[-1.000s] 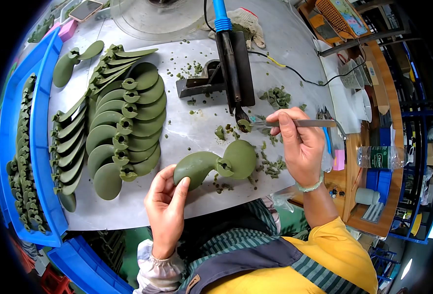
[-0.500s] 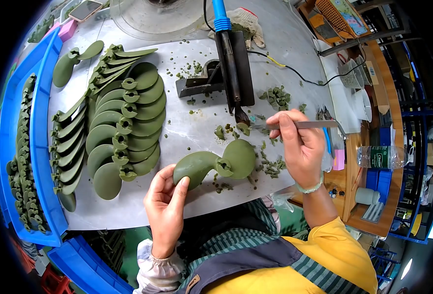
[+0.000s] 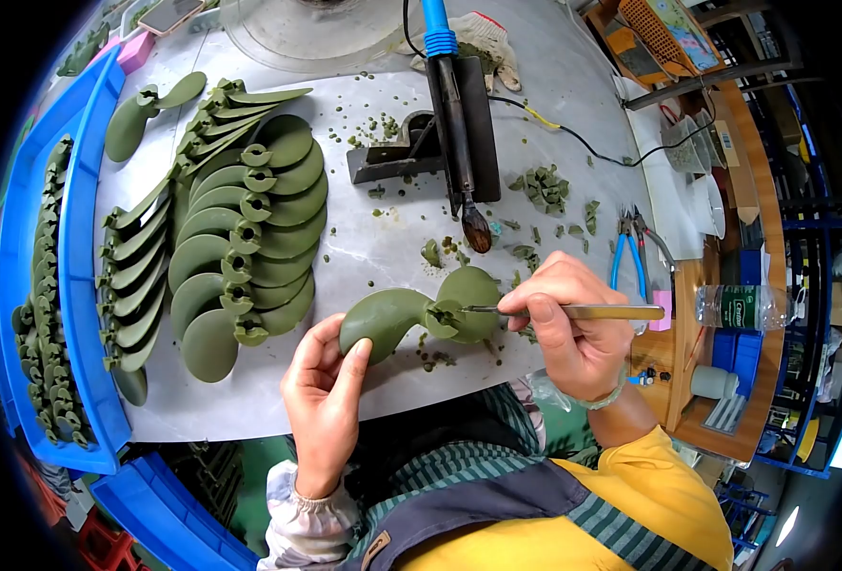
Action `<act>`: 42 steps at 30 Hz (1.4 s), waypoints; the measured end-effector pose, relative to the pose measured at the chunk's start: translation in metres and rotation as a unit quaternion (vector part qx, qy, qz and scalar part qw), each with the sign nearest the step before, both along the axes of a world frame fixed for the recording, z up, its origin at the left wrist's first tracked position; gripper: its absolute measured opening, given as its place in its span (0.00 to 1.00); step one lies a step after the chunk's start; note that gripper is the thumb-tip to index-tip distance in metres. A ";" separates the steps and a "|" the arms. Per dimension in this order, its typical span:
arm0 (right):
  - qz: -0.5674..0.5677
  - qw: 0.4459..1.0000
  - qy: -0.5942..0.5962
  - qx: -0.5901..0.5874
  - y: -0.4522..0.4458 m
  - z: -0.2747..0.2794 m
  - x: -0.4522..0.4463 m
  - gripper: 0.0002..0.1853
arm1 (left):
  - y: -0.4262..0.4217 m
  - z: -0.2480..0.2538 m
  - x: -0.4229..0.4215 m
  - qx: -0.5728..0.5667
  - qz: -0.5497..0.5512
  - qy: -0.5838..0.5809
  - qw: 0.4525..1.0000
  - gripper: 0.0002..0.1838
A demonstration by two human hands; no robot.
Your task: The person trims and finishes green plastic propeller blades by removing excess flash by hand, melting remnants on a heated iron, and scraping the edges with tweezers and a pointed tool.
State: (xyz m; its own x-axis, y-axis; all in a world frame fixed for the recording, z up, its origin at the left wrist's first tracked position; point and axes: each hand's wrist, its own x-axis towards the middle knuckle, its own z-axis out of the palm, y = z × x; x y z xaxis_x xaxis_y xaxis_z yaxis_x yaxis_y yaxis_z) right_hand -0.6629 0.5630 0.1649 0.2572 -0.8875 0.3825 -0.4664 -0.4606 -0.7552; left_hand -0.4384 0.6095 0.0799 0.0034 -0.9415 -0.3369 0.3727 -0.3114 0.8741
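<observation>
My left hand [image 3: 330,390] pinches the left blade of a green two-bladed propeller [image 3: 383,319], apparently wax, between thumb and fingers. My right hand [image 3: 573,338] is closed on a pair of metal tweezers [image 3: 611,312]. Their tip reaches the propeller's notched hub; whether a small piece sits between the points I cannot make out. Above the propeller, a soldering iron [image 3: 454,124] with a blue handle end and a dark, broad tip rests on a black metal stand [image 3: 397,164], apart from the tweezers.
Rows of similar propellers [image 3: 249,238] overlap on the metal table at left, beside a blue crate [image 3: 78,276] holding more. Green scraps [image 3: 543,188] lie scattered near the iron. Pliers [image 3: 630,252], a glove [image 3: 483,43] and a plastic bottle [image 3: 740,306] are farther off.
My right hand has moved down, bringing the tweezers from the iron's tip to the propeller's hub. My left hand keeps its grip on the propeller, almost still.
</observation>
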 end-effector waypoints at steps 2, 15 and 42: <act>0.003 1.000 0.005 -0.004 0.000 -0.001 0.000 0.03 | 0.000 0.000 0.001 -0.003 -0.001 -0.004 1.000 0.17; 0.042 0.995 0.093 -0.001 -0.002 0.014 -0.002 0.02 | 0.002 -0.002 0.000 -0.011 0.008 -0.006 1.000 0.18; 0.036 0.998 -0.051 -0.008 0.064 -0.007 0.000 0.18 | 0.047 0.008 0.019 -0.133 0.113 -0.031 0.984 0.15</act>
